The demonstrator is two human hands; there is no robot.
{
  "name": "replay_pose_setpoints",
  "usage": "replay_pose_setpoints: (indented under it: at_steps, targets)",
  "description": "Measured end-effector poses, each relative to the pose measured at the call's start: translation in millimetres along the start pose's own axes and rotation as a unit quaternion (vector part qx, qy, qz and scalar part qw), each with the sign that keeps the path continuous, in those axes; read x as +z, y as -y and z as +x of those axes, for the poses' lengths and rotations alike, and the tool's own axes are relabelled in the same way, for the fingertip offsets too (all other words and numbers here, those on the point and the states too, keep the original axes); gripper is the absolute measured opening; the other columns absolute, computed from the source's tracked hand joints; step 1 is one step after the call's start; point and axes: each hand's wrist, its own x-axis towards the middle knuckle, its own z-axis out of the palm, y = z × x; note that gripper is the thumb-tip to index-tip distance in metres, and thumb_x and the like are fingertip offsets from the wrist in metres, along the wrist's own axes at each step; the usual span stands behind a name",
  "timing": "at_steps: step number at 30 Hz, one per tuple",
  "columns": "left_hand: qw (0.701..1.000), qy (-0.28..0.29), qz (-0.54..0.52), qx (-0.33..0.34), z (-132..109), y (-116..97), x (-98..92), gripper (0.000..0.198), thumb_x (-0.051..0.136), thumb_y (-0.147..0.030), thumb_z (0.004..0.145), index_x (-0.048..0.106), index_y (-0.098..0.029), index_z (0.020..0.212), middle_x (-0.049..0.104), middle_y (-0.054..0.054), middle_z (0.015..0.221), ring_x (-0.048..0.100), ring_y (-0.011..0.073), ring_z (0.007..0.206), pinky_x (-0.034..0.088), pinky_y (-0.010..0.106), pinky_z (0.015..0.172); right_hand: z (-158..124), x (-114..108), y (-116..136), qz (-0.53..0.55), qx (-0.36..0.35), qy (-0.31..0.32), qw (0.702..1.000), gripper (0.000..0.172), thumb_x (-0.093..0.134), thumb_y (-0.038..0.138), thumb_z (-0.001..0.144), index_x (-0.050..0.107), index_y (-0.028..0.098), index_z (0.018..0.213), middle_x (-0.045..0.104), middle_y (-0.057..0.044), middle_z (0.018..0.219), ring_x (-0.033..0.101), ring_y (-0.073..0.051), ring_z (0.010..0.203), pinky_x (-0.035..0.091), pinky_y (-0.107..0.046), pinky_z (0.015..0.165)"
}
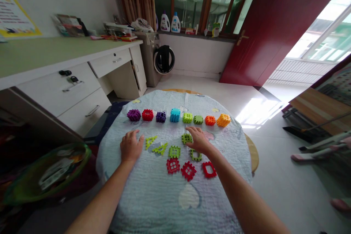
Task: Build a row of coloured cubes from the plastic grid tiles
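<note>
My left hand (pixel 132 146) lies on the cloth-covered table, thumb and fingers apart, holding nothing. Just right of it are two lime-green triangular building pieces (pixel 151 142). My right hand (pixel 198 139) has its thumb and fingers around the edges of a green square building piece (pixel 186 138). Another green square piece (pixel 174 152) lies to the left, and a green open frame piece (pixel 196 155) sits below this hand, partly covered. Closer to me are red square pieces (pixel 173 166) with window patterns and a red open frame (pixel 209 169), next to my right forearm.
Stacks of pieces stand in a row across the table, from a purple stack (pixel 134 115) to a light blue stack (pixel 175 115) and a yellow-orange stack (pixel 223 120). A desk (pixel 68 55), a washing machine (pixel 150 58) and a green basket (pixel 82 161) surround the round table.
</note>
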Motion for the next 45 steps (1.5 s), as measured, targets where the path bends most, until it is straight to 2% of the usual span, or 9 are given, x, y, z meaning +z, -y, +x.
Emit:
replay_pose_setpoints:
  at_steps: [3,6,13,16,18,22,26,33,45]
  targets:
    - [0.999,0.023,0.033,-0.003,-3,-9,-4.2,0.036,0.046,-0.037,0.087,0.061,-0.017,0.113,0.062,0.013,0.117,0.056,0.0302,0.105,0.045,0.042,0.088,14,-2,8,-0.054,0.007,0.077,0.996,0.074,0.074,0.032,0.070,0.048,0.020,0.137,0.050,-0.013,0.138,0.044,-0.031,0.124,0.037,-0.041,0.100]
    - [0.998,0.029,0.048,0.005,-4,-12,-8.3,0.032,0.048,-0.034,0.086,0.063,-0.018,0.109,0.062,0.012,0.115,0.056,0.0292,0.104,0.045,0.040,0.087,21,-1,3,-0.084,0.002,0.118,0.989,0.065,0.078,0.034,0.066,0.058,0.021,0.127,0.056,-0.012,0.126,0.050,-0.029,0.114,0.040,-0.039,0.094]
    - [0.998,0.030,0.055,0.012,-4,-12,-10.1,0.031,0.047,-0.033,0.086,0.064,-0.017,0.107,0.062,0.012,0.116,0.056,0.0294,0.103,0.045,0.041,0.085,25,4,-6,-0.098,-0.027,0.114,0.988,0.056,0.078,0.031,0.064,0.062,0.017,0.116,0.057,-0.011,0.115,0.052,-0.025,0.104,0.042,-0.033,0.088]
    - [0.998,0.032,0.057,0.011,-4,-12,-8.9,0.031,0.047,-0.033,0.086,0.064,-0.018,0.107,0.062,0.011,0.117,0.056,0.0293,0.103,0.044,0.040,0.085,27,0,-10,-0.100,-0.039,0.109,0.988,0.053,0.077,0.031,0.064,0.063,0.017,0.112,0.057,-0.010,0.111,0.052,-0.024,0.102,0.041,-0.033,0.088]
    - [0.998,0.032,0.057,0.014,-4,-11,-7.9,0.031,0.046,-0.033,0.086,0.063,-0.018,0.107,0.062,0.010,0.116,0.056,0.0284,0.103,0.044,0.039,0.085,32,-10,-17,-0.103,-0.024,0.087,0.991,0.051,0.075,0.030,0.065,0.063,0.017,0.113,0.058,-0.010,0.110,0.052,-0.023,0.101,0.040,-0.032,0.088]
    - [0.998,0.026,0.054,0.023,-4,-8,-5.8,0.029,0.047,-0.032,0.085,0.064,-0.019,0.105,0.063,0.009,0.114,0.057,0.0270,0.101,0.044,0.038,0.087,49,-42,-40,-0.121,0.060,0.006,0.991,0.053,0.069,0.030,0.071,0.059,0.019,0.121,0.056,-0.010,0.115,0.051,-0.024,0.103,0.038,-0.032,0.088]
    - [0.998,0.023,0.050,0.020,-4,-8,-5.3,0.029,0.048,-0.033,0.085,0.064,-0.019,0.104,0.063,0.009,0.114,0.057,0.0270,0.101,0.044,0.038,0.086,69,-63,-61,-0.144,0.109,0.000,0.984,0.056,0.069,0.029,0.069,0.059,0.022,0.124,0.055,-0.010,0.120,0.049,-0.026,0.106,0.037,-0.034,0.087]
    - [0.998,0.025,0.048,0.014,-4,-11,-7.7,0.028,0.048,-0.032,0.085,0.065,-0.019,0.104,0.063,0.010,0.114,0.057,0.0275,0.101,0.044,0.038,0.084,88,-56,-78,-0.149,0.123,0.029,0.981,0.055,0.070,0.028,0.068,0.061,0.023,0.122,0.057,-0.011,0.120,0.051,-0.028,0.105,0.038,-0.033,0.082]
    - [0.999,0.020,0.049,0.013,-4,-11,-7.4,0.029,0.048,-0.031,0.084,0.065,-0.019,0.104,0.063,0.010,0.114,0.057,0.0273,0.101,0.045,0.038,0.085,95,-51,-85,-0.154,0.112,0.054,0.980,0.051,0.074,0.031,0.066,0.065,0.024,0.115,0.059,-0.009,0.118,0.053,-0.027,0.103,0.039,-0.033,0.083]
